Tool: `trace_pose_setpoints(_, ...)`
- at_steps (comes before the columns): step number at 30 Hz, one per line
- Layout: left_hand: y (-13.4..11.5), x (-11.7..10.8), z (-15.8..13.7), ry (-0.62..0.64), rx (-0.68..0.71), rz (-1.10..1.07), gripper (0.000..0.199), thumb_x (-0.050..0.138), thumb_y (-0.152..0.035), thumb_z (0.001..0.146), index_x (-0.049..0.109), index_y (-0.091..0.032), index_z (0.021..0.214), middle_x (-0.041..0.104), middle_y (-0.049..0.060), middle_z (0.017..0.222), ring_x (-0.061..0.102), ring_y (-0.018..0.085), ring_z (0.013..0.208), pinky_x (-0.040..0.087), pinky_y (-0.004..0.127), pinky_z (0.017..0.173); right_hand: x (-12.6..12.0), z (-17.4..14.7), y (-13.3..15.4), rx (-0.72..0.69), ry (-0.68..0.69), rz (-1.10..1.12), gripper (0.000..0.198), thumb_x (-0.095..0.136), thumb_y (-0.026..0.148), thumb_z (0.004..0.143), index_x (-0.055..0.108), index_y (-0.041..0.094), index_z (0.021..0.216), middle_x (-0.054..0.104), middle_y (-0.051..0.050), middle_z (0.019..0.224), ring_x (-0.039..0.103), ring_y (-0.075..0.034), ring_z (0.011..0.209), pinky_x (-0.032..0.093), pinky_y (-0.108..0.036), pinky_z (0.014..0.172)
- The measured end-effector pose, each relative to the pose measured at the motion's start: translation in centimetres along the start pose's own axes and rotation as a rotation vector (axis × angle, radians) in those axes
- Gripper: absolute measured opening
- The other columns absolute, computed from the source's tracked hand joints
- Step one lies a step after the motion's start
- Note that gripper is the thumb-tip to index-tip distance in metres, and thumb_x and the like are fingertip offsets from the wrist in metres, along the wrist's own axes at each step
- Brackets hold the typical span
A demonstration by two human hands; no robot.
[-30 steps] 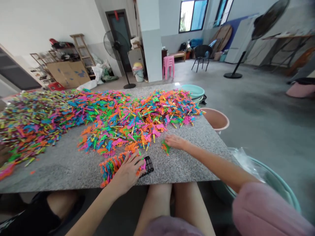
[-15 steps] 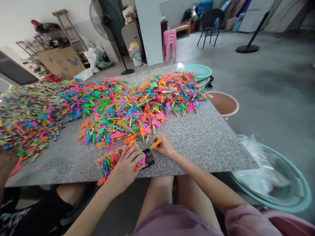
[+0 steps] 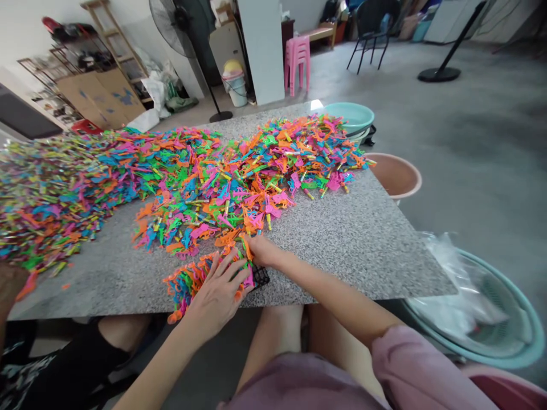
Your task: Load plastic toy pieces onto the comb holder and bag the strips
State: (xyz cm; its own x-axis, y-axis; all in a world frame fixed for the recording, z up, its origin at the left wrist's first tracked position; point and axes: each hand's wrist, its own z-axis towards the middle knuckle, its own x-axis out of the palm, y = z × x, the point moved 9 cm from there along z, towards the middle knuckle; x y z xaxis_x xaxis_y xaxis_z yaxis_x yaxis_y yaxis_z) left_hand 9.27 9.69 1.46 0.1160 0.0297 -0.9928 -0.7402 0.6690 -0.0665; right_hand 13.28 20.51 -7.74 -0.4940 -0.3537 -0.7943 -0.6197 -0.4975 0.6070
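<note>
My left hand (image 3: 220, 290) lies with its fingers spread over a row of small plastic toy pieces (image 3: 184, 285) in orange, green, blue and pink. They stand packed side by side in a black grid rack (image 3: 261, 277), whose bare right end shows. Above that end, my right hand (image 3: 261, 249) pinches an orange plastic toy piece (image 3: 248, 246), close to the left fingertips. The right fingertips are partly hidden. Just behind both hands spreads a big heap of the same bright pieces (image 3: 239, 188), several with short yellow tubes.
The speckled stone table (image 3: 342, 245) ends close to my lap. At far left, another person's hand (image 3: 11, 285) is near an orange piece. Right of the table stand a brown basin (image 3: 397, 176) and a teal basket (image 3: 527, 324) with clear plastic bags (image 3: 453, 285).
My right hand has moved left with the orange toy piece, from beside the rack to over its right end. My left hand stays on the row. The view has shifted slightly.
</note>
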Motion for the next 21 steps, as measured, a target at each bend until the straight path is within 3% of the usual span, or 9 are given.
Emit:
trace_pose_setpoints(5, -0.2, 0.2, 0.0, -0.002, 0.04, 0.054, 0.025, 0.047, -0.022, 0.096, 0.062, -0.021, 0.116, 0.052, 0.01, 0.142, 0.041, 0.028, 0.135, 0.018, 0.06, 0.117, -0.1, 0.2, 1.7, -0.072, 0.072, -0.076, 0.028, 0.058, 0.011, 0.079, 0.059, 0.015, 0.106, 0.07, -0.009, 0.091, 0.066, -0.022, 0.083, 0.045, -0.025, 0.068)
trace_pose_setpoints(9, -0.6, -0.1, 0.0, 0.013, 0.063, 0.07, 0.028, 0.046, -0.024, 0.097, 0.059, -0.02, 0.121, 0.056, 0.009, 0.14, 0.046, 0.026, 0.132, 0.011, 0.062, 0.118, 0.5, -1.5, 1.6, 0.008, -0.018, -0.042, 0.033, 0.054, 0.01, 0.082, 0.056, 0.015, 0.114, 0.07, -0.008, 0.086, 0.065, -0.022, 0.078, 0.043, -0.025, 0.064)
trace_pose_setpoints(11, -0.6, -0.3, 0.0, 0.011, 0.051, 0.073, 0.028, 0.048, -0.027, 0.096, 0.059, -0.021, 0.121, 0.059, 0.007, 0.136, 0.047, 0.026, 0.131, 0.011, 0.061, 0.118, 0.8, -2.2, 1.2, 0.052, -0.062, -0.022, 0.033, 0.053, 0.012, 0.083, 0.055, 0.015, 0.116, 0.07, -0.008, 0.086, 0.065, -0.021, 0.078, 0.043, -0.025, 0.064)
trace_pose_setpoints(14, -0.3, -0.2, 0.0, 0.015, 0.019, 0.066, 0.026, 0.049, -0.029, 0.096, 0.061, -0.022, 0.118, 0.061, 0.007, 0.133, 0.046, 0.027, 0.132, 0.016, 0.062, 0.118, 0.9, -2.1, 1.0, 0.026, -0.024, 0.007, 0.03, 0.06, 0.013, 0.08, 0.057, 0.017, 0.109, 0.07, -0.006, 0.09, 0.066, -0.021, 0.084, 0.044, -0.024, 0.068)
trace_pose_setpoints(16, 0.1, 0.0, 0.0, 0.029, -0.005, 0.058, 0.026, 0.049, -0.028, 0.095, 0.061, -0.021, 0.117, 0.061, 0.007, 0.134, 0.045, 0.028, 0.133, 0.019, 0.063, 0.116, -0.2, -1.5, 0.4, 0.027, -0.054, 0.018, 0.029, 0.064, 0.014, 0.078, 0.057, 0.019, 0.106, 0.069, -0.007, 0.101, 0.065, -0.02, 0.094, 0.045, -0.024, 0.074)
trace_pose_setpoints(18, 0.3, 0.3, 0.0, 0.039, -0.016, 0.05, 0.025, 0.05, -0.027, 0.095, 0.061, -0.021, 0.116, 0.06, 0.007, 0.135, 0.044, 0.028, 0.134, 0.021, 0.063, 0.115, -2.0, -0.9, -1.5, 0.19, -0.162, -0.008, 0.026, 0.061, 0.022, 0.085, 0.055, 0.018, 0.11, 0.067, -0.01, 0.108, 0.065, -0.022, 0.1, 0.046, -0.027, 0.079)
trace_pose_setpoints(21, 0.5, 0.5, 0.0, 0.034, -0.015, 0.045, 0.024, 0.05, -0.027, 0.095, 0.061, -0.021, 0.115, 0.058, 0.007, 0.137, 0.041, 0.027, 0.136, 0.021, 0.062, 0.116, -3.5, -0.8, -4.3, 0.466, -0.248, -0.07, 0.039, 0.058, 0.036, 0.09, 0.047, 0.015, 0.122, 0.067, -0.015, 0.103, 0.067, -0.026, 0.096, 0.048, -0.033, 0.077)
